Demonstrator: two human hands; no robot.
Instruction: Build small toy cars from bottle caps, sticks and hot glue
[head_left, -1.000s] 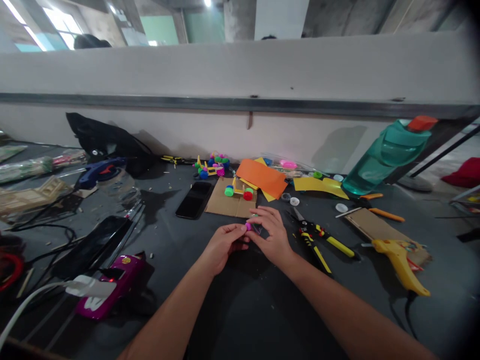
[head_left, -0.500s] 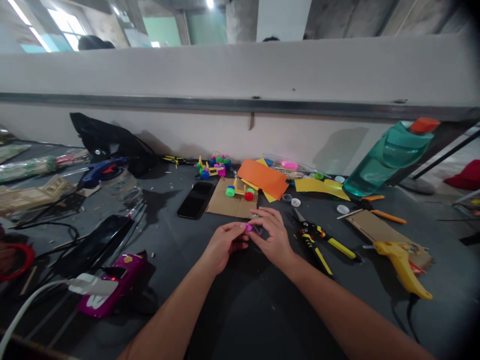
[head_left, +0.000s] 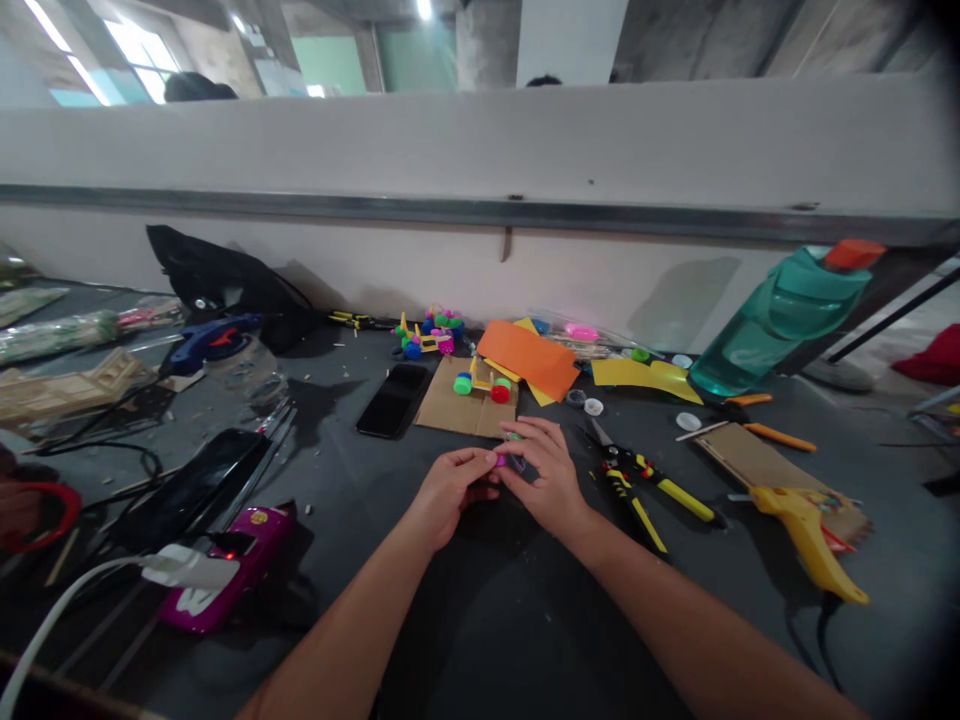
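Observation:
Over the dark table, my left hand [head_left: 448,492] is closed, thumb and forefinger pinching a small purple piece [head_left: 501,460]. My right hand [head_left: 549,475] meets it from the other side, its fingertips closed on the same piece. A scrap of clear film with a green spot [head_left: 513,436] shows by the right fingers; whether they grip it I cannot tell. Just beyond the hands lies a cardboard piece [head_left: 442,415] bearing a little car [head_left: 481,380] with green and red wheels. Fingers hide most of the purple piece.
To the right are yellow-handled pliers [head_left: 637,510], a yellow glue gun [head_left: 814,530] and a teal bottle [head_left: 772,320]. A black phone [head_left: 394,400], orange paper [head_left: 529,355] and colourful toys [head_left: 431,335] lie farther back. A purple power strip [head_left: 259,545] with cables sits left.
Both hands stay together at almost the same place. The purple piece has turned slightly and shows less between the fingertips. The whole view has shifted a little.

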